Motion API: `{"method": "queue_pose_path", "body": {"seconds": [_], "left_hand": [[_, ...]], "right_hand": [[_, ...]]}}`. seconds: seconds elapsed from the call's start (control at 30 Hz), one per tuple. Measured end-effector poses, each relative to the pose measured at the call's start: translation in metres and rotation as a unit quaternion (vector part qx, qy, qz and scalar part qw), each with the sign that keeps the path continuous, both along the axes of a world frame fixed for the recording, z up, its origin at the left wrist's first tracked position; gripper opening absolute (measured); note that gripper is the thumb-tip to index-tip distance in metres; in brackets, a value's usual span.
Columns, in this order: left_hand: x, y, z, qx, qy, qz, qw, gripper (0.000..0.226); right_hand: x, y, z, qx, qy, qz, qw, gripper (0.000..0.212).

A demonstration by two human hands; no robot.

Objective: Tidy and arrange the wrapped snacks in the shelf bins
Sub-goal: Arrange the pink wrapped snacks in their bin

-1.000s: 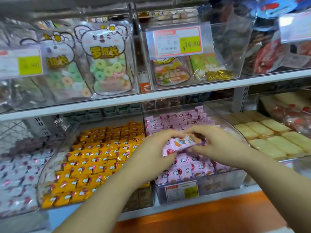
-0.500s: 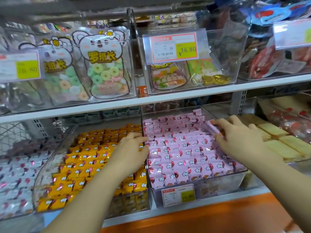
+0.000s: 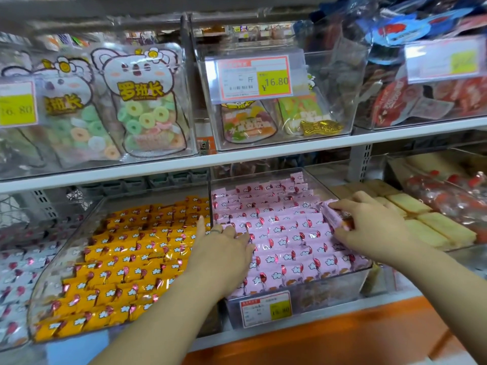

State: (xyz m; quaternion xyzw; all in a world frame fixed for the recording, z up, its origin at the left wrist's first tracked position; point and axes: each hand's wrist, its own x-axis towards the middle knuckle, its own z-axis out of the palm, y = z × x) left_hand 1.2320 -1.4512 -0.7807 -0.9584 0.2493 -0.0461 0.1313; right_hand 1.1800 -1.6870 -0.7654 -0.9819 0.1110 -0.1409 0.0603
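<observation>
A clear bin [image 3: 340,291] on the lower shelf holds rows of pink wrapped snacks [image 3: 287,241]. My left hand [image 3: 224,248] lies over the bin's left side, its fingers resting flat on the pink packets. My right hand [image 3: 369,233] is at the bin's right edge and pinches one pink wrapped snack [image 3: 336,218], tilted above the rows. To the left, a second clear bin [image 3: 47,272] is filled with orange wrapped snacks [image 3: 126,267].
Pale yellow cake bars [image 3: 432,227] fill the bin to the right. White and pink packets [image 3: 13,272] lie at far left. The upper shelf [image 3: 263,156] carries bins of gummy bags [image 3: 147,109] with price tags [image 3: 254,79]. An orange ledge [image 3: 329,346] runs below.
Both hands held one pink snack together, then parted. My left hand moved from the orange bin's edge onto the pink packets. My right hand now holds a pink snack at the right edge.
</observation>
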Motion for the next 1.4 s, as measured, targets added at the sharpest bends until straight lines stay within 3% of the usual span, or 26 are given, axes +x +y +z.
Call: {"method": "queue_pose_path", "body": {"seconds": [0.23, 0.37, 0.43, 0.67, 0.9, 1.17, 1.4], "left_hand": [[0.001, 0.014, 0.012, -0.132, 0.062, -0.018, 0.989, 0.043], [-0.011, 0.023, 0.019, -0.079, 0.18, -0.03, 0.98, 0.073], [-0.013, 0.025, 0.015, -0.044, 0.168, -0.038, 0.984, 0.077], [-0.005, 0.03, 0.005, -0.079, 0.129, -0.062, 0.987, 0.065], [0.002, 0.045, 0.02, -0.224, 0.098, -0.039, 0.969, 0.06], [-0.025, -0.001, 0.006, -0.188, 0.068, -0.122, 0.972, 0.056], [-0.034, -0.046, -0.022, -0.137, 0.085, -0.152, 0.975, 0.051]], "right_hand": [[-0.007, -0.011, -0.006, 0.086, -0.057, 0.036, 0.994, 0.05], [-0.008, -0.011, -0.007, 0.092, -0.093, 0.042, 0.99, 0.046], [-0.009, -0.011, -0.006, 0.099, -0.095, 0.048, 0.989, 0.045], [-0.009, -0.01, -0.01, 0.143, -0.092, 0.063, 0.983, 0.043], [-0.013, -0.01, -0.002, 0.139, -0.16, 0.072, 0.975, 0.04], [-0.013, -0.025, -0.001, 0.148, -0.179, 0.007, 0.972, 0.043], [-0.013, -0.034, -0.008, 0.154, -0.136, 0.003, 0.979, 0.047]]}}
